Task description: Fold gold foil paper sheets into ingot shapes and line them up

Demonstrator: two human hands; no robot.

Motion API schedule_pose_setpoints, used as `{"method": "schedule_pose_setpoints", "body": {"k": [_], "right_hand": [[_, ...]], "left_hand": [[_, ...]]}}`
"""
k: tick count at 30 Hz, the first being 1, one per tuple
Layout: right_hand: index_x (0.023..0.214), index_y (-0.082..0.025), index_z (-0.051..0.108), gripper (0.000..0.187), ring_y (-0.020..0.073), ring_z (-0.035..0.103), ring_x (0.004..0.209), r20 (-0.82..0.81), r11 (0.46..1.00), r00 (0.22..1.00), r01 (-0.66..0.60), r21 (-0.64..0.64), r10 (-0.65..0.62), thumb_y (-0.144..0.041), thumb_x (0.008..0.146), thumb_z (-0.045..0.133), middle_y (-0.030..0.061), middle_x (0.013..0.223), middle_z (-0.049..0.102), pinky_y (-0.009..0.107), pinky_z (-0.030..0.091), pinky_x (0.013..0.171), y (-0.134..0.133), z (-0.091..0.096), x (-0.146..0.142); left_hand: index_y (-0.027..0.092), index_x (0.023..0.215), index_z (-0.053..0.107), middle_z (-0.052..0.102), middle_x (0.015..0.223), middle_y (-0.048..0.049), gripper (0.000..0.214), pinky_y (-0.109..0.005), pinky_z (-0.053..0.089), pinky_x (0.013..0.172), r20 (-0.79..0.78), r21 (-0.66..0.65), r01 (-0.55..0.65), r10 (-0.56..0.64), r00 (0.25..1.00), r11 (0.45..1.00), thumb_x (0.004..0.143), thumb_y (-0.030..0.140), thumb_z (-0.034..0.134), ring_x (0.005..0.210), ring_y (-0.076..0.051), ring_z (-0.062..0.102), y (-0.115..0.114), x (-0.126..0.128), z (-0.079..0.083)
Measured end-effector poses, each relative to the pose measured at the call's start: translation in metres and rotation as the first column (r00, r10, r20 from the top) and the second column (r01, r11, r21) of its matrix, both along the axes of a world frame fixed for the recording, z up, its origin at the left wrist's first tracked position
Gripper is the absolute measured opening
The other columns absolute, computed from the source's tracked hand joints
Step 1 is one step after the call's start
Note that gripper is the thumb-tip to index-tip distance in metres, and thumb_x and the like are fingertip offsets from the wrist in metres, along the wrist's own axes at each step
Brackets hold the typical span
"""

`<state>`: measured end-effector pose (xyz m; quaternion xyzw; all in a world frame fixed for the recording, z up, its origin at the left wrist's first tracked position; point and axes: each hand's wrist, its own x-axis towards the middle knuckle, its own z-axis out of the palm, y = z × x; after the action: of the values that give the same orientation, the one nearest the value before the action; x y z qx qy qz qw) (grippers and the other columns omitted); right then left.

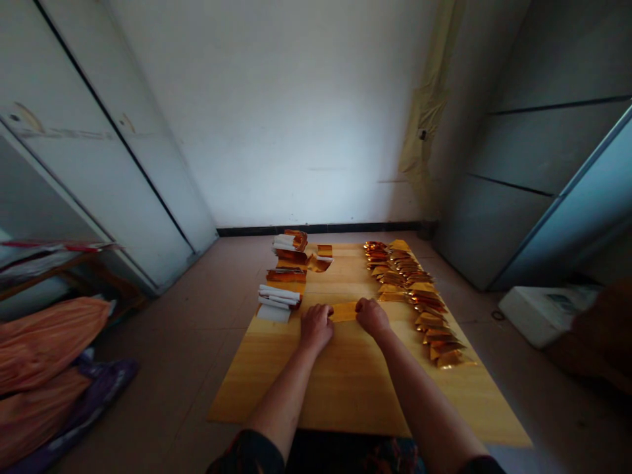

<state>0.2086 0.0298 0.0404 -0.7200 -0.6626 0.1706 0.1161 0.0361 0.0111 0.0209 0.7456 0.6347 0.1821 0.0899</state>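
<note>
Folding looked underway: left hand (317, 326) and right hand (372, 317) fingers pinched opposite ends of the gold strip (344, 312); next move likely needed even finger pressure.

Two hands, a left hand (316, 326) and a right hand (373, 318), share one gold strip (344, 311) over one wooden surface (355, 388). Two loose gold pieces (324, 251) lie at 11 o'clock, one white box (526, 311) at 3. Overlap muddies the rest: seemingly four paper bundles (282, 296) at 10 o'clock, two crowded rows of folded gold pieces (427, 301) at 2.
</note>
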Motion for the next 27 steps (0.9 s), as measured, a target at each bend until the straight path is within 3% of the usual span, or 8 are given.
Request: {"method": "schedule_pose_setpoints", "body": {"k": [7,13,19,23,27], "right_hand": [[0.085,-0.021,0.065,0.016,0.0110,0.058,0.074,0.024,0.999,0.999,-0.024,0.022,0.023,-0.017,0.080,0.050,0.0047,0.098,0.056,0.020,0.035,0.060,-0.005,-0.001,-0.002],[0.080,-0.019,0.063,0.012,0.0097,0.054,0.072,-0.035,0.995,0.999,-0.015,0.096,0.018,-0.016,0.080,0.051,0.0026,0.091,0.057,0.019,0.032,0.057,-0.011,-0.005,0.002],[0.077,-0.018,0.061,0.015,0.0087,0.052,0.074,-0.071,0.973,0.992,-0.083,0.215,0.101,-0.010,0.080,0.048,0.0008,0.089,0.057,0.017,0.032,0.061,-0.022,-0.010,0.008],[0.080,-0.019,0.062,0.015,0.0093,0.052,0.072,-0.028,0.969,0.987,-0.151,0.198,0.159,-0.013,0.081,0.048,0.0016,0.089,0.058,0.018,0.032,0.061,-0.028,-0.009,0.009],[0.075,-0.018,0.061,0.013,0.0105,0.051,0.069,-0.059,0.979,0.989,-0.121,0.166,0.132,-0.021,0.081,0.050,0.0025,0.083,0.058,0.020,0.031,0.059,-0.027,-0.006,0.009]], "left_hand": [[0.022,0.084,0.061,0.058,0.094,-0.0033,0.012,-0.030,0.035,0.082,0.001,0.037,0.003,-0.003,1.000,0.999,0.075,0.017,0.056,0.096,-0.018,0.051,-0.004,-0.002,0.001],[0.023,0.087,0.061,0.059,0.095,-0.0025,0.017,-0.031,0.035,0.083,0.028,0.040,0.036,-0.037,0.999,0.999,0.071,0.019,0.060,0.098,-0.019,0.050,-0.006,-0.002,0.004],[0.023,0.078,0.064,0.062,0.092,-0.0020,0.017,-0.030,0.037,0.084,0.097,0.076,0.102,-0.109,0.989,0.992,0.073,0.010,0.054,0.097,-0.017,0.052,-0.006,-0.004,0.001],[0.022,0.072,0.065,0.064,0.087,-0.0016,0.022,-0.029,0.038,0.083,0.117,0.093,0.137,-0.147,0.982,0.986,0.070,0.005,0.052,0.093,-0.017,0.054,-0.006,-0.006,0.000],[0.022,0.068,0.065,0.064,0.084,-0.0013,0.015,-0.029,0.039,0.082,0.121,0.091,0.107,-0.118,0.986,0.990,0.072,0.012,0.054,0.091,-0.017,0.054,-0.007,-0.004,0.003]]}}
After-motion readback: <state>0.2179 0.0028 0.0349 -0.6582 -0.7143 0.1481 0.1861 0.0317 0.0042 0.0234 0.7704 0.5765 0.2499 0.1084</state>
